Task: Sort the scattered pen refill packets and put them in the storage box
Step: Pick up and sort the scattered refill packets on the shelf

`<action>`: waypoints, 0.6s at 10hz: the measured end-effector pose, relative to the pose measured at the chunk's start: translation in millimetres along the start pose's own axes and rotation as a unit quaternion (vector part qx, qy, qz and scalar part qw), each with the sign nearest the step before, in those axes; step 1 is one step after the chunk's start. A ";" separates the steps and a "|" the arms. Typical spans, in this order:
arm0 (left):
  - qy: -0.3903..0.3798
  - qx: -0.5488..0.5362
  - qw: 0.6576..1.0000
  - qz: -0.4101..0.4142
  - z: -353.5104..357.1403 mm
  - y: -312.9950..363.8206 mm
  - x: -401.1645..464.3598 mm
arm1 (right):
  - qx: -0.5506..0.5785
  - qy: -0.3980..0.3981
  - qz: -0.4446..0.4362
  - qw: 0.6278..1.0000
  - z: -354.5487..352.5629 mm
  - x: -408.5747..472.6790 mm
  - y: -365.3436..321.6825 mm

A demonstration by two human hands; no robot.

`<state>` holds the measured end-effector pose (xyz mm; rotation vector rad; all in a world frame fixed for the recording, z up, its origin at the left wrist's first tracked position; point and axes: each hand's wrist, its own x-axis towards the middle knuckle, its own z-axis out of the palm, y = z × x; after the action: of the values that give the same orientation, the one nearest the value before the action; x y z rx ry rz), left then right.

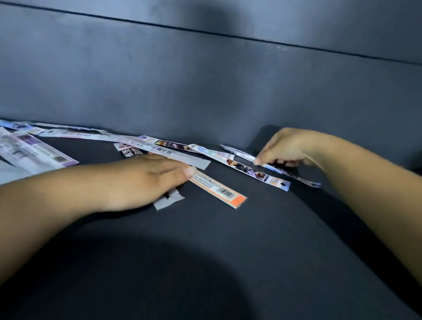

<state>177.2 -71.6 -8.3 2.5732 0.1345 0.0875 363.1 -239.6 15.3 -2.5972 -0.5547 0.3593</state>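
Packets (50, 143) of pen refills lie scattered across the middle left of the frame on the dark worktop (219, 265); the left hand (148, 179) presses nearly straight fingers on an orange packet (219, 190), partly hiding it; the right hand (284, 149) pinches a thin packet (304, 178) with curled fingers; print is blurred; some packets are cut off at the left edge.

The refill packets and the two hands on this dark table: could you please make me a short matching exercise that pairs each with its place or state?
Column one:
1. orange packet
2. left hand
3. right hand
4. purple-edged packets

Column two:
A. far left of the table
B. fingers on a thin packet at the right end of the spread
C. lies flat over packets in the middle
D. barcode end sticks out past the left fingertips

Pairs: 1-D, 2-C, 3-B, 4-A
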 end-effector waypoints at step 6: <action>-0.173 -0.578 0.797 -0.022 -29.8 7.6 -18.0 | 0.012 -0.057 -0.357 0.932 3.6 -74.7 -72.2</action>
<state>157.2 -64.2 20.3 1.3127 -0.0137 -0.2532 272.7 -212.3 58.7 -2.1615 -1.4513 0.2598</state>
